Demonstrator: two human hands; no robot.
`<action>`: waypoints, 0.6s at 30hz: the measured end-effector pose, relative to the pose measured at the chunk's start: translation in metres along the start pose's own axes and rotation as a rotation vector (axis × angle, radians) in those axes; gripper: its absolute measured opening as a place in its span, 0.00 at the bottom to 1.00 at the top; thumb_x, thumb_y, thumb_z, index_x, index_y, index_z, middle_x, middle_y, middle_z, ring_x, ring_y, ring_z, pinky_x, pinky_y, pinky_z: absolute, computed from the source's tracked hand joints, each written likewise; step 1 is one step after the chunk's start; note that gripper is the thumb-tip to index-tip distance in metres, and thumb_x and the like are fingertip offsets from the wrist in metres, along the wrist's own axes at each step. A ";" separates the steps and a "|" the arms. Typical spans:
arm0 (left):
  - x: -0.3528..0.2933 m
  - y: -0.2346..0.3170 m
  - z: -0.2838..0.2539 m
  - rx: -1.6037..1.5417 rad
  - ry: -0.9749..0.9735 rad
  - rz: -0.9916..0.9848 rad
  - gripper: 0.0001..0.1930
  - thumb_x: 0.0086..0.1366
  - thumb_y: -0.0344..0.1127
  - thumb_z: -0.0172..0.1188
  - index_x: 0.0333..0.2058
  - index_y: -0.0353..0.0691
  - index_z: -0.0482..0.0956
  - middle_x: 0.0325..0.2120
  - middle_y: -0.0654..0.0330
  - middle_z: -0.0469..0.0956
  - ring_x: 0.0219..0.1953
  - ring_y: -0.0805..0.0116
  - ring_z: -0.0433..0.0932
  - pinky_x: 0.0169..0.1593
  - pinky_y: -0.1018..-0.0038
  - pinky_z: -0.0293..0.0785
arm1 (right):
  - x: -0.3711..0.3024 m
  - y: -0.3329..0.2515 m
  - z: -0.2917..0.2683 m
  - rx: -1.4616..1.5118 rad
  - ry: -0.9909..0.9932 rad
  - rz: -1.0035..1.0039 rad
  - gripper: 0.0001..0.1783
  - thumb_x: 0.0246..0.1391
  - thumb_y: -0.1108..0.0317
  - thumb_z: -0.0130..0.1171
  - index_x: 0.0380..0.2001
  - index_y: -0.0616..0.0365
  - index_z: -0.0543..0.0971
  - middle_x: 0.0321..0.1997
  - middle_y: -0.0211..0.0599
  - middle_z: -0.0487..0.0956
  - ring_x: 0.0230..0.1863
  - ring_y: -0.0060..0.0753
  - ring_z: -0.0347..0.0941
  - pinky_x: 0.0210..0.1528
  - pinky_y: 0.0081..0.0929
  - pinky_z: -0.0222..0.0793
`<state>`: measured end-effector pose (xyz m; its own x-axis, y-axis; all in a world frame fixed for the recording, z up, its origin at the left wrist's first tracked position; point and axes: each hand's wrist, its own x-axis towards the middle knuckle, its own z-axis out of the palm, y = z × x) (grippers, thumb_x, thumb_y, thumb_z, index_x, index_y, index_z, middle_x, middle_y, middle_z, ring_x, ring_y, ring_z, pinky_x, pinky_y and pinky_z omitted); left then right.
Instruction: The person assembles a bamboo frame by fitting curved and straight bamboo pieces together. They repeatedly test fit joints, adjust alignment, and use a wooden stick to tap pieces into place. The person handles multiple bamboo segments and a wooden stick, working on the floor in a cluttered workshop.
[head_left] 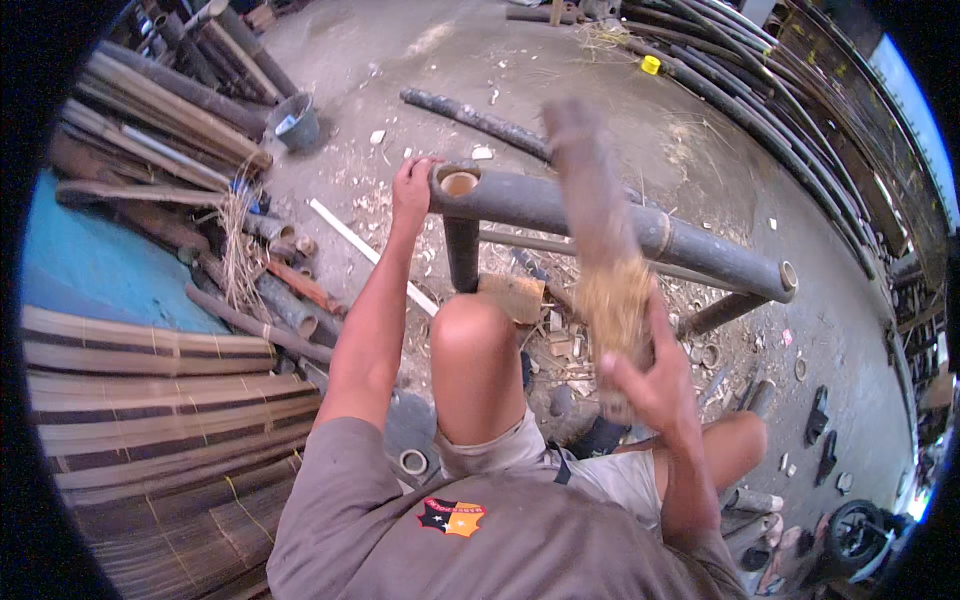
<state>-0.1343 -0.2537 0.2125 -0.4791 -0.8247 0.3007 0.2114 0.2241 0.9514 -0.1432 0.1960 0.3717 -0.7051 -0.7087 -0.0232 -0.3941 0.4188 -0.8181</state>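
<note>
A dark bamboo frame [520,203] stands before me, its thick top pole running from near my left hand to the far right, with legs and thinner rails below. The pole has a round hole near its left end, showing pale bamboo inside. My left hand [411,188] is closed over that left end. Raised in front of the pole is a rough wooden club [592,190], frayed and pale along its lower part. My right hand [655,372] is wrapped around the club's lower part; motion blurs the club and hides a stretch of the pole behind it.
Wood chips and bamboo offcuts litter the floor under the frame, near a wooden block [512,295]. Bamboo poles [165,110] are piled left beside a grey bucket [293,122]. Rolled slatted mats [170,410] lie near left. Long poles [740,110] lie far right, with a yellow tape roll [651,65].
</note>
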 end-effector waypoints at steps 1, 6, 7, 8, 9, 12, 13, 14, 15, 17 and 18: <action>-0.003 -0.002 -0.002 -0.005 -0.001 -0.027 0.14 0.71 0.35 0.52 0.39 0.34 0.85 0.29 0.66 0.79 0.31 0.79 0.71 0.36 0.78 0.68 | 0.021 -0.010 0.002 -0.060 0.079 -0.066 0.57 0.52 0.56 0.67 0.78 0.51 0.46 0.56 0.66 0.79 0.55 0.65 0.79 0.59 0.46 0.74; 0.003 -0.001 0.007 0.095 -0.059 -0.148 0.15 0.72 0.34 0.50 0.42 0.34 0.85 0.39 0.59 0.85 0.38 0.74 0.78 0.46 0.75 0.74 | 0.109 -0.004 0.035 -0.318 -0.023 0.068 0.55 0.54 0.52 0.65 0.77 0.51 0.47 0.50 0.66 0.81 0.51 0.70 0.79 0.56 0.52 0.74; -0.001 0.002 0.006 0.153 -0.072 -0.172 0.15 0.72 0.34 0.50 0.42 0.34 0.85 0.39 0.59 0.85 0.38 0.74 0.78 0.45 0.75 0.74 | 0.115 0.004 0.045 -0.416 -0.127 0.175 0.55 0.54 0.51 0.65 0.77 0.51 0.47 0.49 0.66 0.82 0.51 0.71 0.79 0.56 0.53 0.74; 0.000 -0.001 0.002 0.030 -0.024 -0.112 0.15 0.72 0.35 0.50 0.42 0.34 0.86 0.37 0.60 0.84 0.36 0.75 0.76 0.43 0.76 0.72 | 0.120 0.004 0.048 -0.428 -0.163 0.157 0.54 0.54 0.49 0.64 0.77 0.52 0.49 0.48 0.65 0.82 0.52 0.69 0.79 0.57 0.53 0.73; 0.003 -0.004 -0.002 0.050 -0.015 -0.077 0.15 0.71 0.35 0.50 0.42 0.34 0.86 0.35 0.61 0.83 0.35 0.75 0.75 0.42 0.76 0.72 | 0.124 0.003 0.044 -0.402 -0.137 0.102 0.53 0.54 0.49 0.65 0.77 0.52 0.51 0.49 0.66 0.82 0.53 0.66 0.79 0.58 0.50 0.72; -0.005 0.000 -0.005 0.106 -0.004 -0.031 0.16 0.70 0.36 0.50 0.42 0.33 0.85 0.31 0.62 0.81 0.32 0.75 0.72 0.40 0.75 0.71 | 0.125 -0.018 0.029 -0.323 -0.067 0.026 0.51 0.54 0.49 0.67 0.76 0.50 0.56 0.53 0.65 0.81 0.56 0.59 0.80 0.62 0.44 0.71; -0.004 -0.001 -0.006 0.077 -0.012 -0.047 0.16 0.70 0.36 0.50 0.42 0.33 0.85 0.32 0.61 0.81 0.33 0.75 0.73 0.41 0.75 0.71 | 0.128 -0.026 0.028 -0.280 -0.008 -0.023 0.52 0.54 0.49 0.66 0.76 0.50 0.55 0.52 0.65 0.81 0.55 0.62 0.79 0.61 0.46 0.71; -0.003 -0.002 -0.007 0.047 -0.023 -0.064 0.16 0.70 0.36 0.50 0.42 0.33 0.85 0.32 0.60 0.82 0.33 0.74 0.74 0.41 0.74 0.71 | 0.130 -0.033 0.026 -0.238 0.052 -0.068 0.52 0.54 0.49 0.66 0.76 0.50 0.54 0.52 0.65 0.81 0.55 0.65 0.79 0.60 0.48 0.71; -0.004 -0.005 -0.007 0.017 -0.032 -0.081 0.17 0.70 0.37 0.51 0.43 0.32 0.85 0.32 0.59 0.82 0.34 0.74 0.75 0.42 0.74 0.72 | 0.131 -0.037 0.027 -0.196 0.111 -0.113 0.52 0.54 0.50 0.65 0.77 0.49 0.53 0.51 0.65 0.82 0.54 0.67 0.78 0.59 0.51 0.72; -0.008 -0.006 -0.007 0.080 -0.014 -0.070 0.17 0.70 0.37 0.50 0.43 0.32 0.85 0.33 0.58 0.83 0.36 0.72 0.76 0.43 0.73 0.73 | 0.135 -0.019 0.044 -0.179 0.017 -0.044 0.52 0.55 0.49 0.65 0.76 0.51 0.53 0.52 0.65 0.81 0.54 0.65 0.79 0.60 0.48 0.71; -0.009 -0.005 -0.002 0.103 -0.016 -0.059 0.17 0.70 0.38 0.50 0.43 0.32 0.85 0.34 0.57 0.84 0.36 0.71 0.77 0.44 0.73 0.73 | 0.138 -0.001 0.052 -0.293 -0.059 0.012 0.52 0.55 0.49 0.65 0.76 0.54 0.54 0.53 0.65 0.81 0.55 0.62 0.79 0.61 0.44 0.71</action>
<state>-0.1297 -0.2488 0.2051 -0.5015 -0.8298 0.2447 0.0946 0.2285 0.9689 -0.2094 0.0681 0.3398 -0.6788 -0.7308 -0.0724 -0.5454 0.5676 -0.6167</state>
